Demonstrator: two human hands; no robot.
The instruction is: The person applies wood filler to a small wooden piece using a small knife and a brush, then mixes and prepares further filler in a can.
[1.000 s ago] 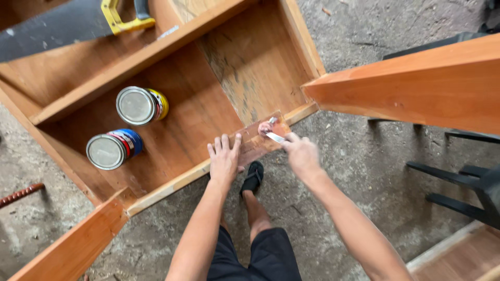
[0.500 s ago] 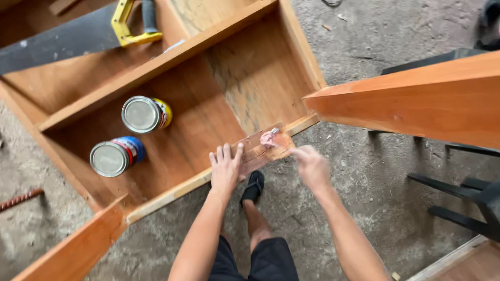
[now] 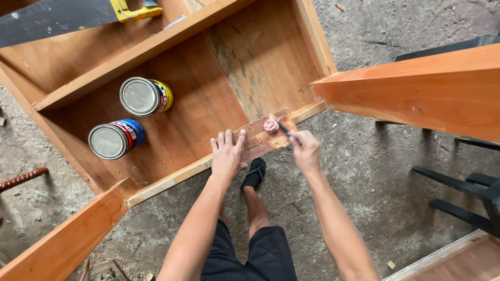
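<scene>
My left hand [image 3: 227, 154] lies flat, fingers spread, on a small wooden mixing board [image 3: 262, 138] that rests on the front rail of a wooden cabinet frame [image 3: 172, 174]. My right hand [image 3: 305, 151] grips a thin putty knife [image 3: 284, 129] whose tip touches a pink lump of putty [image 3: 271, 125] on the board's far end. The knife's blade is mostly hidden by my fingers.
Two tins stand inside the cabinet: a yellow one [image 3: 145, 97] and a blue one [image 3: 116, 138]. A handsaw [image 3: 57, 18] lies at the top left. An orange wooden panel [image 3: 416, 91] juts in from the right. Black chair legs [image 3: 469, 195] stand right. My sandalled foot [image 3: 254, 174] is below the board.
My right hand slid down and right away from the putty, then came back up to it with the knife. My left hand stayed flat on the board.
</scene>
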